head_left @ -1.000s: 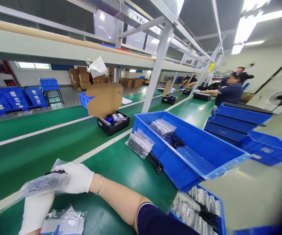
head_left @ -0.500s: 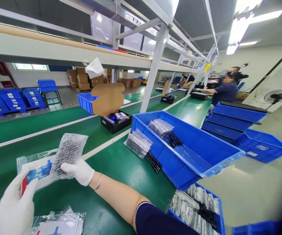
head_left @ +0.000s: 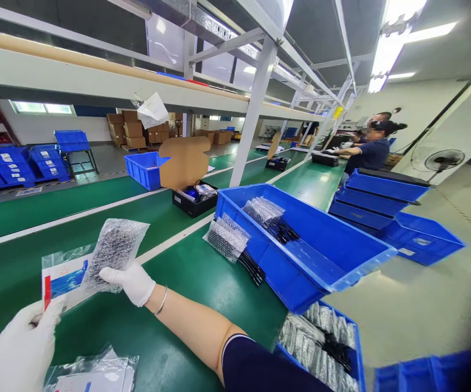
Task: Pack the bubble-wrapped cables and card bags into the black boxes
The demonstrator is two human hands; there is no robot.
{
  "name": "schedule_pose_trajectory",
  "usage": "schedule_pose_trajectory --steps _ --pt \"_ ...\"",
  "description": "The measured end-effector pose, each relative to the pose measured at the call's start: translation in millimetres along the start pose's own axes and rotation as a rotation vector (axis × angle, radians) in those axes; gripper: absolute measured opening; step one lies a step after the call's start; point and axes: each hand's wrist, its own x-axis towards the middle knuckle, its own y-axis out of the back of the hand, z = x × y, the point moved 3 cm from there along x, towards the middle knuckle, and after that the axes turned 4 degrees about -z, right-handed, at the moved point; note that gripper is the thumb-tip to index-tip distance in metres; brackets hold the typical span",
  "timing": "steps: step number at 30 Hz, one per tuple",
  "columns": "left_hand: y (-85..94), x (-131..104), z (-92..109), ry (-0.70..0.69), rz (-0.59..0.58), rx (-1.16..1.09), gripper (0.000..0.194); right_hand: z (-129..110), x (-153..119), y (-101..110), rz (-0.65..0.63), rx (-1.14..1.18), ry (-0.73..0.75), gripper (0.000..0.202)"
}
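My gloved right hand (head_left: 134, 282) grips a bubble-wrap packet (head_left: 115, 245) with something dark inside, holding it above the green belt. My gloved left hand (head_left: 25, 343) is pinched at the lower edge of a clear bag holding a printed booklet (head_left: 67, 280) in white, blue and red. The packet overlaps the booklet's right side. Below, at the bottom edge, lie several more bagged booklets (head_left: 104, 375). Right of my forearm, bubble-wrapped packets with black cables (head_left: 229, 239) rest on the green surface, against a large blue bin.
The large blue bin (head_left: 325, 277) holds more wrapped packets (head_left: 263, 211). A second bin (head_left: 360, 348) below it is filled with them. An open black box (head_left: 194, 206) with a cardboard lid stands on the belt. A co-worker (head_left: 368, 155) stands farther along. A metal post (head_left: 255, 109) rises mid-view.
The bagged booklet has turned flatter to view, showing more of its printed front, and my left hand sits slightly lower at its edge. My right hand still holds the packet. The view has shifted slightly.
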Motion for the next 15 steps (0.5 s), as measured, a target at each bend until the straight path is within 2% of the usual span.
schedule_pose_trajectory --steps 11,13,15 --pt "-0.6 -7 16 0.074 -0.137 -0.064 0.020 -5 1 0 0.034 0.009 0.003 0.059" --pt "-2.3 -5 14 0.047 -0.145 -0.038 0.022 -5 1 1 0.044 0.003 -0.001 0.058" --pt "-7.4 0 5 -0.037 -0.138 -0.024 0.026 -5 2 1 0.054 0.004 -0.001 0.055"
